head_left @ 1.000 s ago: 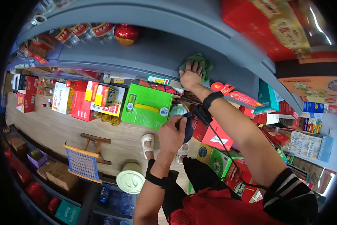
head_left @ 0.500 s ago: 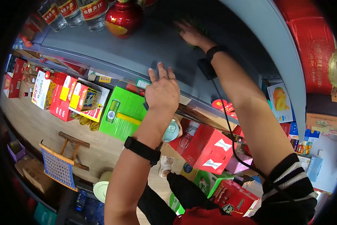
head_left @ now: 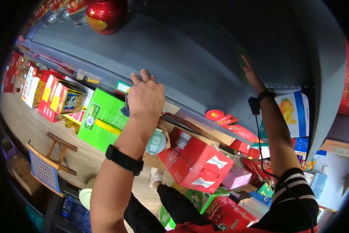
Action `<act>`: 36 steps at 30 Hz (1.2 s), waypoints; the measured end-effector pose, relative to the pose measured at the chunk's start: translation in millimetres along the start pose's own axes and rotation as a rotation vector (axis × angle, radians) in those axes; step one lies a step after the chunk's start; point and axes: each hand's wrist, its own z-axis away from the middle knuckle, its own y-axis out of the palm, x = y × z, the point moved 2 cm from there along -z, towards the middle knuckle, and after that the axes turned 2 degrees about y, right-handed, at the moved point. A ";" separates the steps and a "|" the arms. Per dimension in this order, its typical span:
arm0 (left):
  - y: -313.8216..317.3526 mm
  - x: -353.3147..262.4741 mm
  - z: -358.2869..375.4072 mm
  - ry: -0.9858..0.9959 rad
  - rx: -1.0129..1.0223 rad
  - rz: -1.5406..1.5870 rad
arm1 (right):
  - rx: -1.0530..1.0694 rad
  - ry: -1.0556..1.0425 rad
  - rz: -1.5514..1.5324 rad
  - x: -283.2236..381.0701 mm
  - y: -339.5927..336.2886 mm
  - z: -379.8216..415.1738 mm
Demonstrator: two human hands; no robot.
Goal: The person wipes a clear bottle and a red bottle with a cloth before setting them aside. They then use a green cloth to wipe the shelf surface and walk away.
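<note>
My right hand (head_left: 253,73) reaches deep over the dark grey shelf (head_left: 174,58), with a dim green cloth (head_left: 242,64) held under its extended fingers. A black device (head_left: 254,105) with a cable hangs by that wrist. My left hand (head_left: 145,97) lies over the shelf's front edge, fingers apart and bent a little. Something dark grey, like cloth, shows beside its palm; its thumb is hidden. At the shelf's upper left stand a round red jar (head_left: 106,15) and clear bottles (head_left: 77,11) with red labels.
Below the shelf edge are a green box (head_left: 104,120), a red box (head_left: 196,159), a pale green-lidded bottle (head_left: 156,143) and several cartons. A woven stool (head_left: 44,171) stands at lower left. A box with a mango picture (head_left: 293,112) is at right.
My right hand and the green cloth have moved right and farther down along the shelf. My left hand appears further left in view, still at the front edge; the whole view has shifted.
</note>
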 end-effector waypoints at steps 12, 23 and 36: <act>13.2 3.9 -1.1 0.045 -0.137 -0.034 | -0.125 0.343 0.061 -174.2 -0.2 69.3; 8.2 4.9 -0.3 0.089 -0.048 -0.074 | -0.081 0.526 0.205 -126.5 -0.1 83.7; 16.5 8.0 -3.2 0.131 0.016 -0.110 | -0.212 -0.125 0.512 -110.4 -5.6 61.4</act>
